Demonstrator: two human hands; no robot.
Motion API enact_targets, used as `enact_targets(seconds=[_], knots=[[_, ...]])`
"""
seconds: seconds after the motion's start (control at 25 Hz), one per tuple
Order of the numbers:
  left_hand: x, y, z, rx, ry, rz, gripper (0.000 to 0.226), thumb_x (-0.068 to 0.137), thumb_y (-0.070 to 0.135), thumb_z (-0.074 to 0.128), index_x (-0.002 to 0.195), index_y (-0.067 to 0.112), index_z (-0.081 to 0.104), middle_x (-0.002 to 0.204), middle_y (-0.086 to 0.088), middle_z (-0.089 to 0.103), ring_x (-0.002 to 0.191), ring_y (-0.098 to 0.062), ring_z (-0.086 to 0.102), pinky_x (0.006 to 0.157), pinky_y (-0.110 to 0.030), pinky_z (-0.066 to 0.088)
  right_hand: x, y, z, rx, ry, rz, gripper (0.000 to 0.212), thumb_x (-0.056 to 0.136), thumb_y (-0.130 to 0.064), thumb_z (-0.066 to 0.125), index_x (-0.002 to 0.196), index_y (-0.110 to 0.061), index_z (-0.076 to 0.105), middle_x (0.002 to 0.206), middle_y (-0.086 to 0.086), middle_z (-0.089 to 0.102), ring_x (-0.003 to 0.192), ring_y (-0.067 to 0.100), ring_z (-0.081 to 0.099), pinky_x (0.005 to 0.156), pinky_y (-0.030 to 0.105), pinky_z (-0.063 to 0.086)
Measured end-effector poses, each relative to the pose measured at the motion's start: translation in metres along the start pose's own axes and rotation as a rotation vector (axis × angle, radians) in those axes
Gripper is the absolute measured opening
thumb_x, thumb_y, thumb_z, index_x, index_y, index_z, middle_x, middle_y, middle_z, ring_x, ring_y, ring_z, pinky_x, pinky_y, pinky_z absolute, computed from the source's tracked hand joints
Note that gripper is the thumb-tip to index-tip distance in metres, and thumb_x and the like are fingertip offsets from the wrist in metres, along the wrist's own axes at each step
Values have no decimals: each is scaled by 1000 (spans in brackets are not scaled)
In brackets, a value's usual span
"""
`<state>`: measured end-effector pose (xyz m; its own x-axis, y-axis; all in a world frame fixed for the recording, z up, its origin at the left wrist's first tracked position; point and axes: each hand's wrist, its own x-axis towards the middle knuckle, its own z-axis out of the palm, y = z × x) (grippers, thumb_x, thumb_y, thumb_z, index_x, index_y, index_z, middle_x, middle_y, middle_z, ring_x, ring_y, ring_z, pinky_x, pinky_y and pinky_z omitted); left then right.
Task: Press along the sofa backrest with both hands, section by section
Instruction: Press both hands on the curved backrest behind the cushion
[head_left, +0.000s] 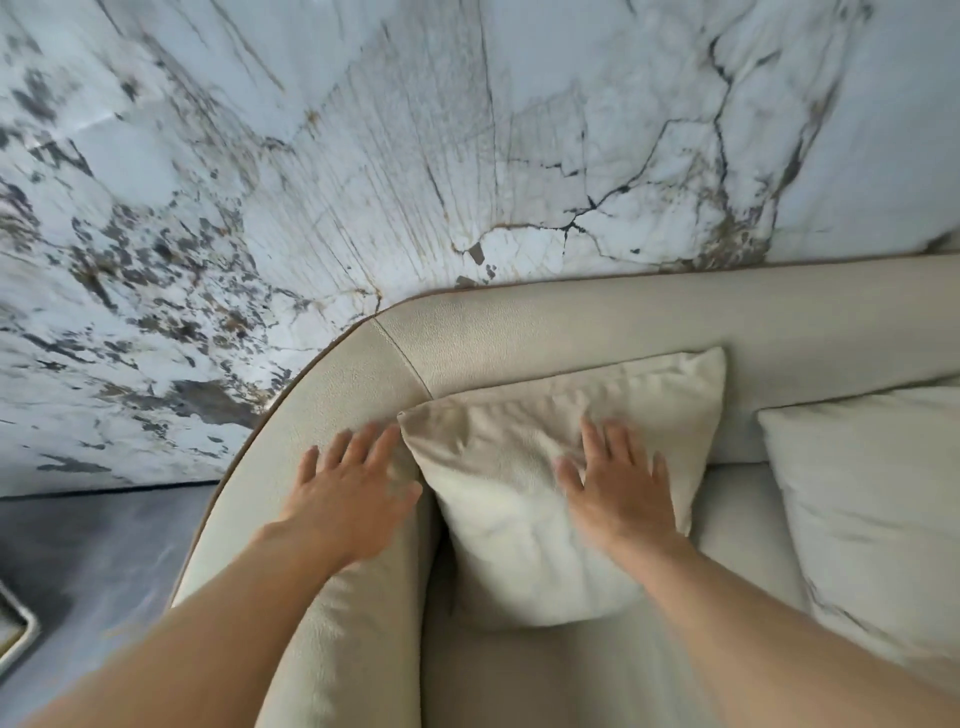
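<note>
Presently, the left hand (347, 492) is laid flat, fingers spread, gripping nothing, on the curved corner of the sofa backrest (597, 325); the right hand (621, 486), likewise flat and empty, is pressed into a cushion (519, 519) propped against it, evidently to test firmness.

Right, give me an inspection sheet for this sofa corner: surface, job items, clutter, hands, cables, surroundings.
Surface: cream sofa backrest, curved corner with one stitched seam.
Job's things: small cushion leaning in the corner; second cushion to its right.
Clutter: nothing seen on the sofa.
Hands: left hand flat on the curved backrest, fingers spread; right hand flat on the small cushion, not on the backrest.
Cables: nothing seen.
Surroundings: marble-patterned wall behind; grey floor at left, with an unidentified light-framed object at the edge.
</note>
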<state>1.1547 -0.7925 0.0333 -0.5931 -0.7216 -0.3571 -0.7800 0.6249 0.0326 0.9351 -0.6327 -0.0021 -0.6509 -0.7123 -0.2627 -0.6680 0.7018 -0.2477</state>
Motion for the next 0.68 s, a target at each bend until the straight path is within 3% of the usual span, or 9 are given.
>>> enact_targets(seconds=[0.12, 0.32, 0.68], knots=[[-56, 3, -6, 77, 39, 75, 74, 92, 62, 21, 148, 34, -19, 162, 7, -14, 148, -20, -13, 118, -44, -8, -55, -8, 1, -2, -117, 57, 67, 96, -57, 15, 153, -28, -4, 163, -3, -8, 148, 18, -10, 117, 48, -6], [-87, -7, -34, 83, 11, 290, 71, 94, 57, 25, 150, 35, -14, 163, 6, -13, 147, -19, -18, 119, -44, -12, -103, -50, -15, 33, -129, 160, 67, 96, -58, 14, 153, -30, -6, 163, -4, -10, 148, 18, -12, 117, 48, -8], [-54, -53, -65, 106, 84, 726, 69, 94, 58, 18, 150, 34, -16, 162, 7, -17, 146, -18, -22, 117, -43, -15, -178, -137, -31, 126, 44, 532, 65, 97, -57, 15, 153, -31, -8, 163, -3, -9, 149, 20, -11, 117, 49, -8]])
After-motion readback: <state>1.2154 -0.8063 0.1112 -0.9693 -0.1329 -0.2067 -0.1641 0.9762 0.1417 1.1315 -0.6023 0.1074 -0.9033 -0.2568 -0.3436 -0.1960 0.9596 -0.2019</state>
